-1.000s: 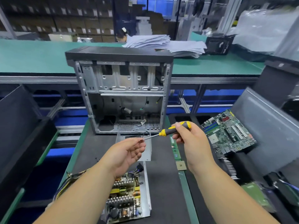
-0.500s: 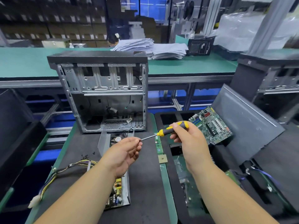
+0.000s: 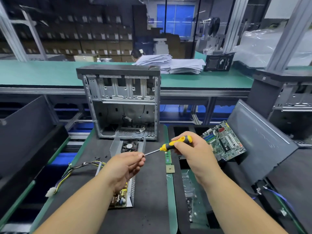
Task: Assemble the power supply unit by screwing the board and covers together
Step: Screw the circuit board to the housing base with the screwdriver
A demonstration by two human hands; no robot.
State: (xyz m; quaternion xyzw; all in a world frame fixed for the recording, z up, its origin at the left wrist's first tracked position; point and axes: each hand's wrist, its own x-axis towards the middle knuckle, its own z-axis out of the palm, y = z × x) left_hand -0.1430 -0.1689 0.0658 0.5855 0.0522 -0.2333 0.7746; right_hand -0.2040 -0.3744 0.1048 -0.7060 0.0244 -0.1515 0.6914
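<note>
My right hand grips the yellow and black handle of a screwdriver, its shaft pointing left. My left hand pinches at the screwdriver's tip; whether a screw sits between the fingers I cannot tell. Below my left arm lies the power supply board in its metal tray, partly hidden, with a bundle of coloured wires trailing left. A metal cover with a fan stands just beyond my hands on the black mat.
An open computer case stands upright behind the cover. A motherboard leans at the right against a grey panel. A memory stick and a chip lie on the mat's right edge. Small screws are scattered left.
The camera view has shifted, so the case and bench sit differently in the frame. Both hands keep the same hold, left fingers at the screwdriver tip, right hand on the handle.
</note>
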